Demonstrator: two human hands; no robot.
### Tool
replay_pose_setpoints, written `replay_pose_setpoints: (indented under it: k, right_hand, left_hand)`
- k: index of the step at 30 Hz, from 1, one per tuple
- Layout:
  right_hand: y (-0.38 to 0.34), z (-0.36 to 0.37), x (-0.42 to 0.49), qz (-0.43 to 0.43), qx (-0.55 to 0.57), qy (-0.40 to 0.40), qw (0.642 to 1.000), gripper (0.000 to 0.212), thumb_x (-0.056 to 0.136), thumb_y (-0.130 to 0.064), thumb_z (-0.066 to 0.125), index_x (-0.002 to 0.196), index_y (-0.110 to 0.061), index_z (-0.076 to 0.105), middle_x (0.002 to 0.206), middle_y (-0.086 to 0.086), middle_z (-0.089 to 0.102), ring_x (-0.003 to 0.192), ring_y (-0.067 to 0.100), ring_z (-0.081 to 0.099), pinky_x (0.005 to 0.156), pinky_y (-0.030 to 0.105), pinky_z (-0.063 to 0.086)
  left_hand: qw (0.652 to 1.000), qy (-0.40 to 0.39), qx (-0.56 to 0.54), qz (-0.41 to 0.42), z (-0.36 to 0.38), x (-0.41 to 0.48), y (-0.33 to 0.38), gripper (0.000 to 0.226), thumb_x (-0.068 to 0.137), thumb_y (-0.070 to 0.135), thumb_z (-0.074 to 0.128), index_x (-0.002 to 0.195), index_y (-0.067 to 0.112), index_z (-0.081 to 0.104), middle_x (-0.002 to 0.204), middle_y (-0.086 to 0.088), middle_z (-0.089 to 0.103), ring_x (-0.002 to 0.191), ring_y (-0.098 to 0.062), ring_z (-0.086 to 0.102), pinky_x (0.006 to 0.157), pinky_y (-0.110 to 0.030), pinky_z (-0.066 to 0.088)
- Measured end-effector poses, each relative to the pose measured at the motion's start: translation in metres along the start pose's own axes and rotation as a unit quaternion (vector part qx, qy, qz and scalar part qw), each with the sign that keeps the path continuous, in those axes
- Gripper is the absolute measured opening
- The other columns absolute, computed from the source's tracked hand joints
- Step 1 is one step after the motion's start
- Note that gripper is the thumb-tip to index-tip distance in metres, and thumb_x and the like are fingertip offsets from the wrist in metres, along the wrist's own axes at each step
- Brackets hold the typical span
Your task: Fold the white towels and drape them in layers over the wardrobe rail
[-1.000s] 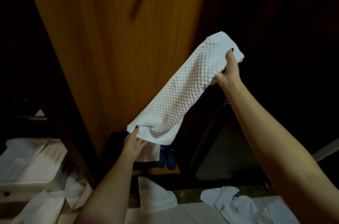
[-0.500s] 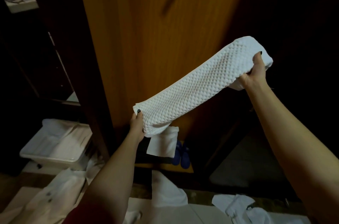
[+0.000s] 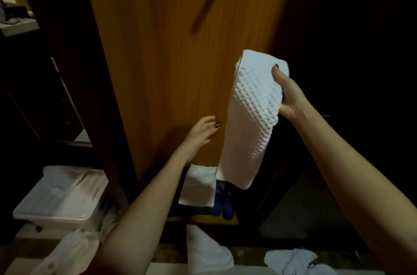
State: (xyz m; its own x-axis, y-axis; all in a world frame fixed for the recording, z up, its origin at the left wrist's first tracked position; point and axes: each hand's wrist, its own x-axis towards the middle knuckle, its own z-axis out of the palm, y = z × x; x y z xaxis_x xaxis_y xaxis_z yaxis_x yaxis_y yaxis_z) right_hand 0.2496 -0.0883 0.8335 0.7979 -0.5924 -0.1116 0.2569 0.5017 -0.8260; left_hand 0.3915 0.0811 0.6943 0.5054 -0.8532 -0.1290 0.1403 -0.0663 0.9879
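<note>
Nearest us, crumpled white towels lie along the bottom edge, and a white bin holding linen sits at the left; further out we see the left hand empty, fingers loose, just beside the folded waffle towel; the right hand grips that towel's top end, so it dangles upright; behind it stands the wooden wardrobe door, with blue slippers at its foot.
</note>
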Motion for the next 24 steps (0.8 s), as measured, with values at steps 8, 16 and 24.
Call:
replay_pose_setpoints:
  k: [8, 16, 24]
  right_hand:
    - [-0.027, 0.001, -0.010, -0.005, -0.125, 0.003, 0.992, 0.053, 0.088, -0.046, 0.057, 0.128, -0.012, 0.059, 0.133, 0.012, 0.061, 0.119, 0.026, 0.061, 0.095, 0.039, 0.053]
    - [-0.039, -0.012, -0.022, -0.008, -0.159, 0.022, 0.987, 0.046, 0.095, -0.054, 0.045, 0.111, -0.016, 0.066, 0.106, 0.007, 0.073, 0.099, 0.023, 0.070, 0.083, 0.036, 0.058]
    - [-0.041, -0.029, -0.032, -0.045, -0.126, 0.090, 0.987, 0.042, 0.092, -0.043, 0.059, 0.120, -0.012, 0.061, 0.108, 0.008, 0.070, 0.100, 0.024, 0.069, 0.082, 0.036, 0.057]
  left_hand:
    - [0.995, -0.053, 0.064, 0.046, 0.051, 0.018, 0.000, 0.018, 0.087, 0.016, 0.070, 0.099, 0.009, 0.059, 0.090, -0.003, 0.062, 0.075, -0.008, 0.063, 0.063, -0.016, 0.052]
    - [0.983, -0.118, 0.139, 0.017, 0.062, 0.015, 0.005, 0.044, 0.080, 0.043, 0.076, 0.092, 0.013, 0.047, 0.090, 0.000, 0.048, 0.083, -0.012, 0.048, 0.064, -0.025, 0.036]
    - [0.989, -0.076, 0.114, 0.047, 0.060, -0.006, -0.032, 0.027, 0.086, 0.022, 0.072, 0.073, 0.009, 0.053, 0.061, 0.002, 0.041, 0.046, 0.000, 0.042, 0.049, -0.020, 0.028]
